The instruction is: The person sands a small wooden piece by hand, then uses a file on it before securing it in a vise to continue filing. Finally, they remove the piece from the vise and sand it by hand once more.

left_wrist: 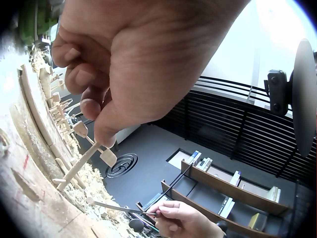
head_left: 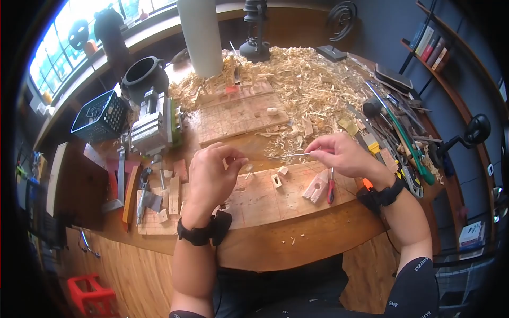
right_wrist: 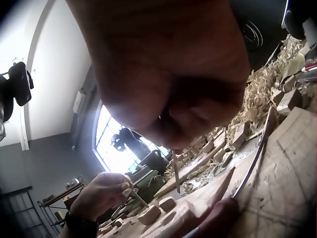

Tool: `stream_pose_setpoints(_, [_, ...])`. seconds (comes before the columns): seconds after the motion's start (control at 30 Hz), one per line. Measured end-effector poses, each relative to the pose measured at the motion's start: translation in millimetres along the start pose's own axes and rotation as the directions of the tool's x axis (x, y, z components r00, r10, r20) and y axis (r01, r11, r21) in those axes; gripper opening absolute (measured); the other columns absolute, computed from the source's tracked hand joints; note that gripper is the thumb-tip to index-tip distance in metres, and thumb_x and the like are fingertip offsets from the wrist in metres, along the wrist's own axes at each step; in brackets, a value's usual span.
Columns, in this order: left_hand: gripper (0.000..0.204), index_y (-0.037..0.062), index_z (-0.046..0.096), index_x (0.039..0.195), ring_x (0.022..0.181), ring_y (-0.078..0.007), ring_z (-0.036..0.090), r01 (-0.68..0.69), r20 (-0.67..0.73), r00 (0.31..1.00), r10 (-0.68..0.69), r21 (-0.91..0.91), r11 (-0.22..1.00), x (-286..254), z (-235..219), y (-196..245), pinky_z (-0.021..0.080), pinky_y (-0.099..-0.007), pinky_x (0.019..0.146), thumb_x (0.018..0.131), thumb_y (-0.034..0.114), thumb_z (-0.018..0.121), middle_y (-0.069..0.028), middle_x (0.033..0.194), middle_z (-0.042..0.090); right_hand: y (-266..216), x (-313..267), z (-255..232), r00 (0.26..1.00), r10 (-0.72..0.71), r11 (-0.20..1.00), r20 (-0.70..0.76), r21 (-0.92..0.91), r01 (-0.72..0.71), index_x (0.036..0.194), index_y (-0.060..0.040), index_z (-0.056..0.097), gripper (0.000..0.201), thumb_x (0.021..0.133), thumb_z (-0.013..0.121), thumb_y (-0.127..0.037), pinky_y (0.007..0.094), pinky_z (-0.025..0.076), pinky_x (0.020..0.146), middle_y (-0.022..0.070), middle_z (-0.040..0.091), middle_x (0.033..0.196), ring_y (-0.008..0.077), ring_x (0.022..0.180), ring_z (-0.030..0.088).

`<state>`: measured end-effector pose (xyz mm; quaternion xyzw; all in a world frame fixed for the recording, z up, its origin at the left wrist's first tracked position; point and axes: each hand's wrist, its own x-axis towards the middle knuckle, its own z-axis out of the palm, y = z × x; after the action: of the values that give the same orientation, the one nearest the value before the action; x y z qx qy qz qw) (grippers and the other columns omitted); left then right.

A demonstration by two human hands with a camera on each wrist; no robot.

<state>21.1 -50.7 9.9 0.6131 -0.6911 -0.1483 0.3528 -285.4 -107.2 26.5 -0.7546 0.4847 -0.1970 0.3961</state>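
My left hand [head_left: 211, 172] pinches a small, thin wooden piece [left_wrist: 78, 167] between thumb and fingertips. In the left wrist view it looks like a narrow stick, with a flat tab near the fingertips. My right hand [head_left: 343, 153] grips a slim metal tool [head_left: 286, 156], its narrow shaft pointing left toward the left hand. Its handle end is hidden in the fingers. Below the hands, a slotted wooden block [head_left: 276, 181] and a smaller block [head_left: 283, 170] lie on a wooden board [head_left: 252, 204]. Right of them lies a flat wooden piece with a round hole [head_left: 316, 186].
A red-handled tool [head_left: 331, 192] lies beside the holed piece. Wood shavings [head_left: 313, 79] heap at the back around a second board [head_left: 222, 119]. A metal vise [head_left: 151, 127] and a basket [head_left: 99, 117] stand left; several hand tools [head_left: 405, 132] crowd the right edge.
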Motion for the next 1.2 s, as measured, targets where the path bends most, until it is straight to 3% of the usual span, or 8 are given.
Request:
stream_pose_setpoints(0.1, [0.011,0.0088,0.079,0.087,0.076,-0.0302,0.068,0.009,0.006,1.0,-0.009,-0.005,1.0,1,-1,0,0.052,-0.0413,0.071,0.081,0.018,0.082,-0.0091,0.081,0.071,-1,2,0,0.995,-0.07,0.986,-0.064,-0.158,0.06,0.104,-0.0017,0.077,0.023,0.094,0.068,-0.021,0.0326,0.056,0.074,0.0116,0.076,0.084,0.0191,0.077,0.073])
stream_pose_setpoints(0.17, [0.011,0.0088,0.079,0.087,0.076,-0.0303,0.068,0.016,0.003,1.0,-0.016,-0.007,1.0,0,0,-2,0.052,-0.0414,0.071,0.081,0.018,0.082,-0.0091,0.081,0.071,0,3,-13,0.955,-0.068,0.941,-0.288,-0.336,-0.035,0.101,-0.0016,0.078,0.023,0.092,0.068,-0.021,0.0335,0.057,0.076,0.0159,0.077,0.086,0.0241,0.08,0.075])
stream_pose_setpoints(0.57, [0.01,0.0085,0.079,0.086,0.077,-0.0302,0.068,0.018,-0.003,1.0,-0.018,0.007,1.0,0,0,0,0.052,-0.0418,0.072,0.081,0.018,0.082,-0.01,0.083,0.071,22,3,-21,0.888,-0.05,0.961,-0.457,-0.265,-0.083,0.099,-0.004,0.079,0.025,0.09,0.068,-0.025,0.0343,0.056,0.069,0.0125,0.075,0.078,0.0192,0.071,0.073])
stream_pose_setpoints(0.63, [0.008,0.0026,0.077,0.086,0.066,-0.0185,0.062,-0.058,-0.051,0.997,0.058,-0.003,0.998,0,3,-4,0.048,-0.0323,0.062,0.08,0.008,0.08,-0.0093,0.075,0.07,20,5,-19,0.892,0.0,0.955,-0.452,-0.266,-0.135,0.098,-0.0039,0.079,0.025,0.09,0.068,-0.025,0.0346,0.056,0.068,0.0126,0.075,0.077,0.0203,0.07,0.073])
stream_pose_setpoints(0.73, [0.011,0.0089,0.079,0.085,0.077,-0.0298,0.068,0.028,0.007,1.0,-0.028,-0.005,1.0,0,1,-1,0.052,-0.0417,0.072,0.082,0.018,0.082,-0.0099,0.083,0.072,0,2,-18,0.848,0.069,0.959,-0.525,-0.201,-0.202,0.096,-0.0042,0.079,0.025,0.09,0.068,-0.025,0.0354,0.056,0.068,0.0129,0.075,0.077,0.0216,0.07,0.073])
stream_pose_setpoints(0.97, [0.012,0.009,0.079,0.086,0.078,-0.03,0.068,0.018,0.0,1.0,-0.018,-0.008,1.0,0,0,-1,0.052,-0.0419,0.073,0.081,0.019,0.083,-0.0096,0.083,0.072,22,13,-14,0.888,0.05,0.944,-0.457,-0.268,-0.191,0.1,-0.002,0.078,0.026,0.092,0.068,-0.024,0.0346,0.055,0.067,0.0127,0.076,0.079,0.0188,0.071,0.072])
stream_pose_setpoints(1.03, [0.012,0.009,0.079,0.086,0.078,-0.0303,0.068,0.014,-0.005,1.0,-0.014,0.0,1.0,0,0,0,0.052,-0.0418,0.073,0.082,0.019,0.082,-0.0098,0.083,0.072,23,15,-10,0.951,0.065,0.997,-0.302,0.047,-0.054,0.103,0.0011,0.077,0.027,0.094,0.068,-0.023,0.032,0.054,0.069,0.0089,0.076,0.081,0.0142,0.072,0.07])
stream_pose_setpoints(1.2, [0.011,0.009,0.079,0.087,0.078,-0.0307,0.069,0.015,0.0,1.0,-0.015,-0.019,1.0,0,1,-1,0.053,-0.0423,0.073,0.082,0.019,0.082,-0.01,0.082,0.071,12,4,-2,0.975,-0.035,0.999,-0.221,-0.031,0.029,0.105,0.0028,0.076,0.026,0.097,0.067,-0.02,0.027,0.049,0.068,0.0013,0.071,0.079,0.0076,0.073,0.061])
